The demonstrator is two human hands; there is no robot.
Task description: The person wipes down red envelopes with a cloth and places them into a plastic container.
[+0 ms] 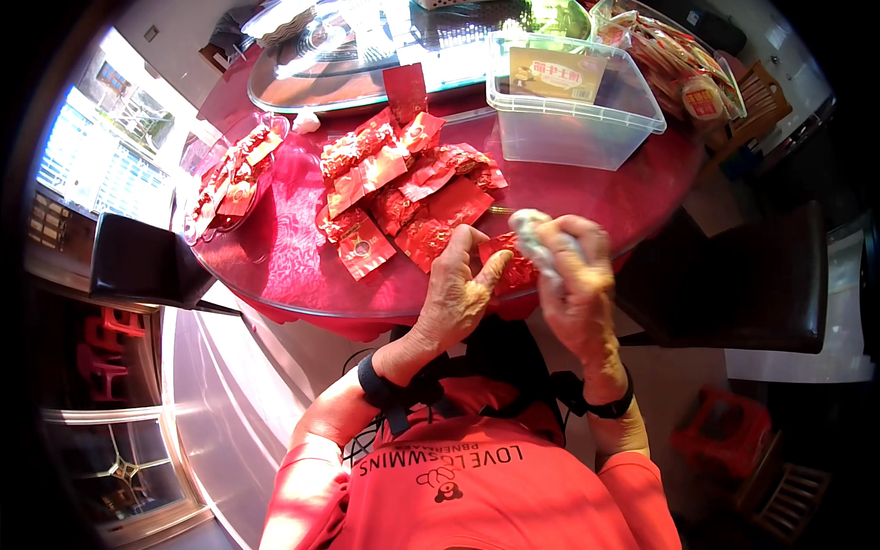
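Note:
My left hand [456, 291] is at the table's near edge, its thumb and fingers closed on the side of a shiny red packet [521, 271]. Just right of it, my right hand [579, 275] grips a crumpled whitish cloth [533, 231], held against or just above that packet; which of the two I cannot tell. Beyond my left hand lies a loose pile of similar red foil packets [403, 179] with gold print. A thin gold-coloured piece [500, 210] shows beside the cloth.
A round table with a red cloth [298, 247] carries a clear plastic box [573, 137] holding a yellowish carton [555, 73]. At the left, a basket [240, 179] holds more red packets. Dark chairs [147, 261] flank the table. Bagged goods [674, 60] sit at the far right.

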